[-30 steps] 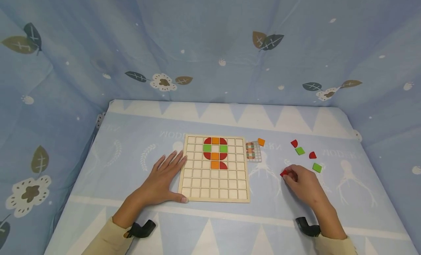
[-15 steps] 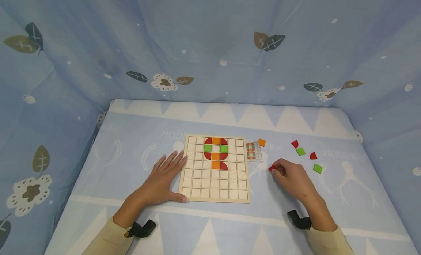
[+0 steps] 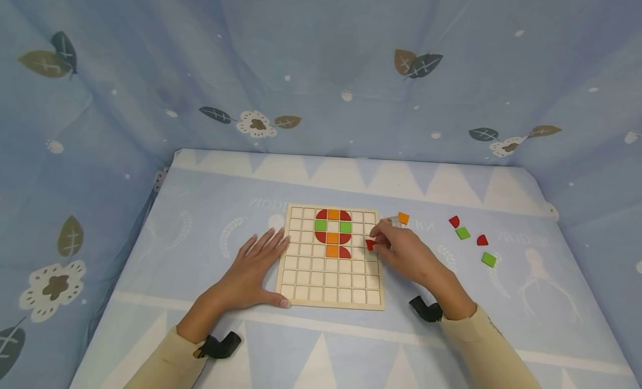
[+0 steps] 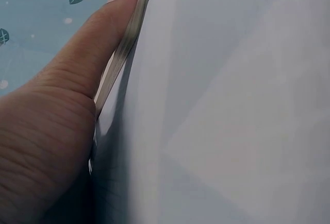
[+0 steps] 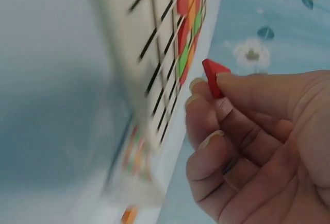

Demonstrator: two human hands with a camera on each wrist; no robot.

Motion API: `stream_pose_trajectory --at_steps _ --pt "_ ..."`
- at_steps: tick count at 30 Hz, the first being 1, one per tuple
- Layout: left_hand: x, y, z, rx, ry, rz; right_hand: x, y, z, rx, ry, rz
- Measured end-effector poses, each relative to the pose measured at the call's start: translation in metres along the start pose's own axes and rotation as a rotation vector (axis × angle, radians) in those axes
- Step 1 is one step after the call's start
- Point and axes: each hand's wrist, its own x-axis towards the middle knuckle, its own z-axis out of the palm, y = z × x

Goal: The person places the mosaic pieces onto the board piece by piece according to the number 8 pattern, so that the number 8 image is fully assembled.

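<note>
Red piece (image 3: 370, 244) nearer board (image 3: 316, 278) — right hand (image 3: 407, 255) pinching.

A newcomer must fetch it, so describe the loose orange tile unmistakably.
Find the wooden grid board on the table, then the pattern card at its right, partly hidden by the right hand. The loose orange tile lies by the card's far right corner; the other loose pieces are red or green.
</note>
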Motion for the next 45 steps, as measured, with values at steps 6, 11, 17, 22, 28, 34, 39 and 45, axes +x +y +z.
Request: stream_pose_trajectory --at_steps 6,11,17,22,28,34,39,45 --pt "0.002 -0.001 0.0 0.003 -0.007 0.008 0.037 -0.021 0.01 0.001 -0.109 -0.131" --pt "0.004 0.0 -0.001 -0.005 -0.015 0.014 0.061 -0.037 0.024 -0.003 -0.208 -0.223" --pt "0.004 0.001 -0.002 0.002 -0.019 0.02 0.076 -0.044 0.038 -0.006 -0.236 -0.279" --pt "0.004 0.0 -0.003 0.008 -0.017 0.023 0.079 -0.045 0.046 -0.019 -0.228 -0.295" --pt "0.003 0.0 -0.003 0.018 -0.019 0.021 0.076 -0.047 0.052 -0.074 -0.2 -0.318" --pt "0.001 -0.001 -0.003 0.019 -0.019 0.007 0.07 -0.053 0.055 -0.112 -0.175 -0.298" --pt "0.001 0.001 -0.002 0.022 -0.016 -0.013 0.061 -0.047 0.043 -0.061 -0.118 -0.257" --pt "0.002 0.002 0.0 0.017 -0.01 -0.02 0.04 -0.024 0.011 0.009 -0.03 -0.124"
